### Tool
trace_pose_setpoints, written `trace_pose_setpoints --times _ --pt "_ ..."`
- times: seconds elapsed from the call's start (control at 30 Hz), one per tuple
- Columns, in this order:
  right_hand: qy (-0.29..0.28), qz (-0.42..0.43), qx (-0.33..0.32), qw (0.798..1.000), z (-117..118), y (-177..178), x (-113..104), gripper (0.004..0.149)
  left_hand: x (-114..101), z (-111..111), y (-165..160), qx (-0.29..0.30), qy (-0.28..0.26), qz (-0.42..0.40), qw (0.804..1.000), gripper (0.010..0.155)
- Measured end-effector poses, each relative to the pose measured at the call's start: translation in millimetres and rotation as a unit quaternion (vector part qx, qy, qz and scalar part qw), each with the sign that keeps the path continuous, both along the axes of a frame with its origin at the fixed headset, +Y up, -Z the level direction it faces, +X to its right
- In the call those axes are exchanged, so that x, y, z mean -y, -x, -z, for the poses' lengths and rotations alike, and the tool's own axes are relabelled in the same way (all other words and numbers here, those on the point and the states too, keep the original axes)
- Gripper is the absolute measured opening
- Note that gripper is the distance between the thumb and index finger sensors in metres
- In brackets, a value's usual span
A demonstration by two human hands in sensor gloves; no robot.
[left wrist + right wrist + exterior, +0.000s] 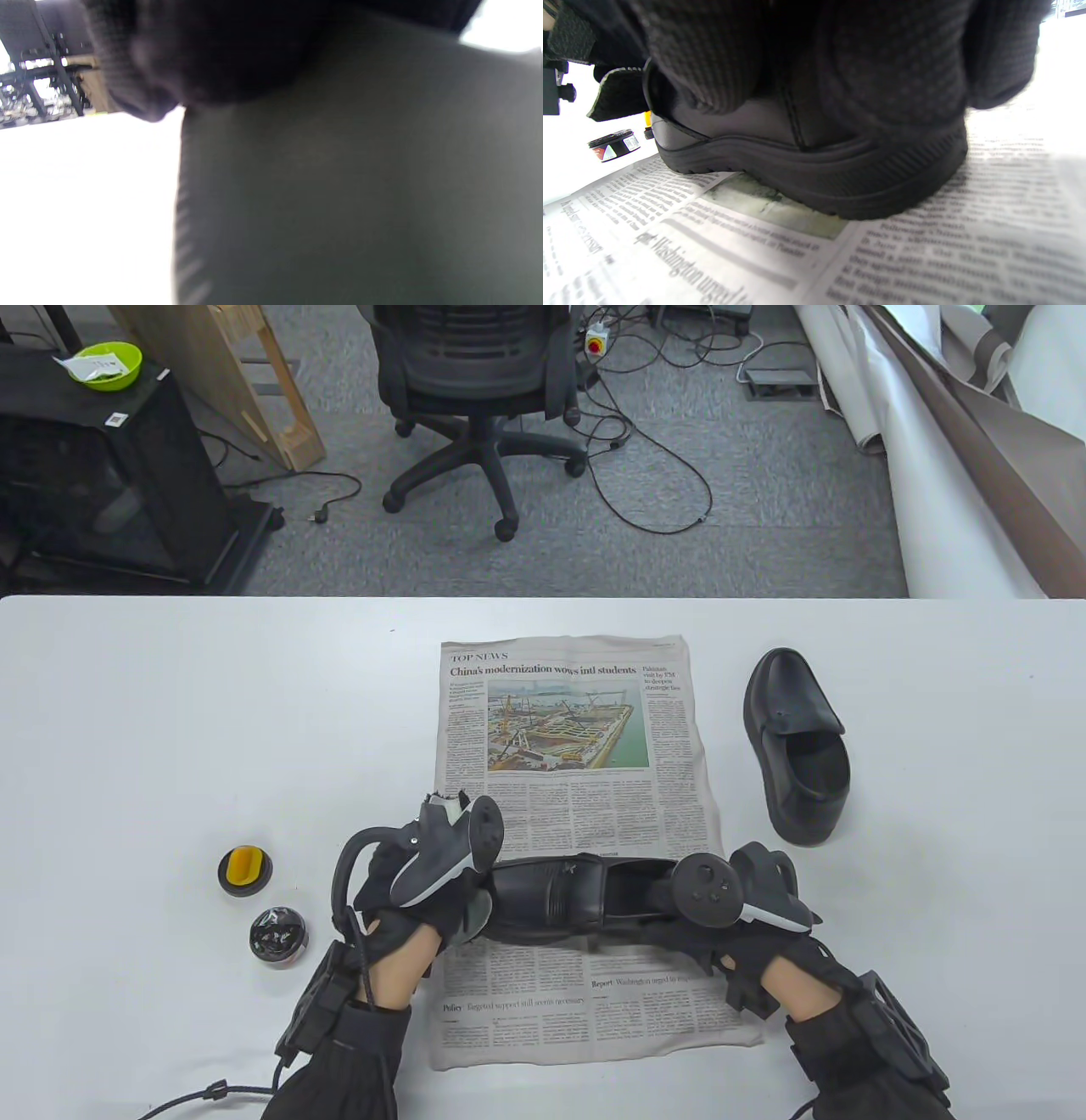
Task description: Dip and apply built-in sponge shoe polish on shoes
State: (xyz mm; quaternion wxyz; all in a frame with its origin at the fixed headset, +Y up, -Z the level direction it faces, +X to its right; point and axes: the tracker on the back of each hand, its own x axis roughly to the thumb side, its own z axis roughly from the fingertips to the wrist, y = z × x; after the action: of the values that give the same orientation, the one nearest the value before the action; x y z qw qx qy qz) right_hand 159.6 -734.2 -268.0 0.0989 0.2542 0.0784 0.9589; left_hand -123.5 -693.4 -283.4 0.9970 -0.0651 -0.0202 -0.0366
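Both hands, left hand [424, 891] and right hand [721, 916], grip the shoe [577, 895], positioning it; next reach left for the sponge lid [244, 869] beside the polish tin [278, 936].

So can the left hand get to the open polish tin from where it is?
Probably yes. The polish tin sits on bare table just left of the left hand, with nothing between them. But that hand is now on the toe of the shoe and would have to let go first.
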Motion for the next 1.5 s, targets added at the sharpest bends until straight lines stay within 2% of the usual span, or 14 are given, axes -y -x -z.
trace_pose_setpoints --times 0.17,0.27,0.3,0.5,0.63,0.87,1.03,1.1,1.13,1.17,1.23,1.37,1.43,1.5 --pt "0.0 0.0 -0.001 1.0 0 0 0 0.042 -4 -12 -33 0.094 0.007 -0.156 0.983 0.052" --pt "0.0 0.0 -0.002 1.0 0 0 0 0.042 -4 -21 -59 0.138 -0.039 -0.16 0.977 0.051" --pt "0.001 0.0 -0.002 1.0 0 0 0 0.042 -2 -23 -66 0.139 -0.035 -0.14 0.98 0.052" --pt "-0.001 -0.003 -0.003 1.0 0 0 0 0.042 7 -26 -71 0.104 -0.031 -0.072 0.991 0.052" --pt "-0.001 -0.003 -0.001 1.0 0 0 0 0.042 10 -21 -57 0.073 -0.018 0.018 0.997 0.051" --pt "-0.001 -0.004 0.001 1.0 -1 0 0 0.042 11 -7 -20 0.021 0.048 0.035 0.998 0.052" --pt "0.0 -0.003 0.0 1.0 0 1 0 0.042 4 -7 -11 0.007 0.027 0.077 0.997 0.052" --pt "0.0 -0.003 -0.002 1.0 0 1 0 0.042 1 -9 -12 0.035 0.022 0.02 0.999 0.052" --pt "0.0 -0.003 -0.002 1.0 0 1 0 0.042 2 -8 -14 0.051 0.045 -0.062 0.996 0.053" --pt "0.0 -0.003 -0.003 1.0 0 1 0 0.042 3 -9 -18 0.074 0.076 -0.145 0.984 0.053" --pt "0.0 -0.003 -0.004 1.0 0 1 0 0.042 3 -12 -27 0.101 0.078 -0.219 0.967 0.053" --pt "0.0 -0.003 -0.005 1.0 0 0 0 0.042 3 -27 -54 0.14 0.019 -0.216 0.966 0.054" --pt "-0.002 -0.004 -0.004 1.0 0 0 0 0.042 10 -30 -65 0.142 0.028 -0.221 0.964 0.054" --pt "-0.003 -0.006 -0.002 1.0 0 1 0 0.042 13 -32 -72 0.129 0.034 -0.165 0.977 0.056"
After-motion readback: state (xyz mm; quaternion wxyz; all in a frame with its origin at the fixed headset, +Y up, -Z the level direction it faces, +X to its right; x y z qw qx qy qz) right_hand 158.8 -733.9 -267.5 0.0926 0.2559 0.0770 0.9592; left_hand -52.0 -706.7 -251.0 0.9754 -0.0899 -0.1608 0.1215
